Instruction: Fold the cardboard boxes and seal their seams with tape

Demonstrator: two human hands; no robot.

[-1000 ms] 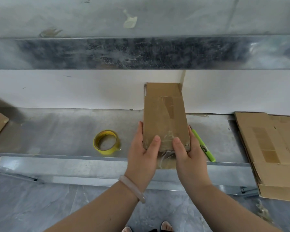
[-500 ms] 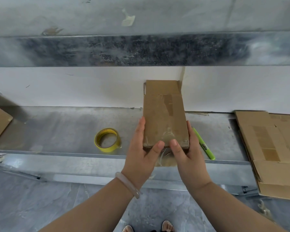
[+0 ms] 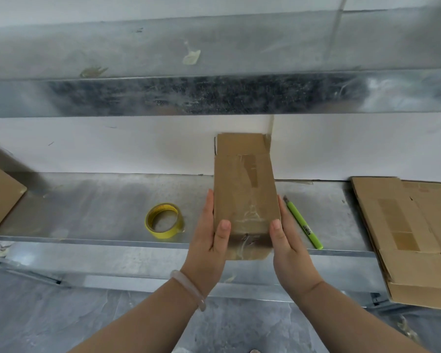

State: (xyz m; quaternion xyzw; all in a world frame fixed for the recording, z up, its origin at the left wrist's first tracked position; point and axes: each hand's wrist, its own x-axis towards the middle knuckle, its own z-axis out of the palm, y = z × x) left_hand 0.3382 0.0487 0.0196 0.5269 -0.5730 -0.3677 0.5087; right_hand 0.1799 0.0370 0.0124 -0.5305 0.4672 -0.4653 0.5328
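A small brown cardboard box [image 3: 245,189] stands on the metal shelf [image 3: 99,207], its far flap upright against the white wall. Clear tape shows on its top and near end. My left hand [image 3: 210,235] grips its left side with the thumb on the top near edge. My right hand [image 3: 287,240] grips the right side, thumb on top too. A yellow tape roll [image 3: 164,220] lies flat on the shelf left of the box.
A green utility knife [image 3: 303,222] lies just right of the box. Flattened cardboard [image 3: 402,235] is stacked at the far right. Another cardboard piece [image 3: 0,194] leans at the left edge. A metal beam [image 3: 214,95] runs overhead.
My thumbs have slid apart from the middle of the box's near edge to its two corners. The box stays in place on the shelf.
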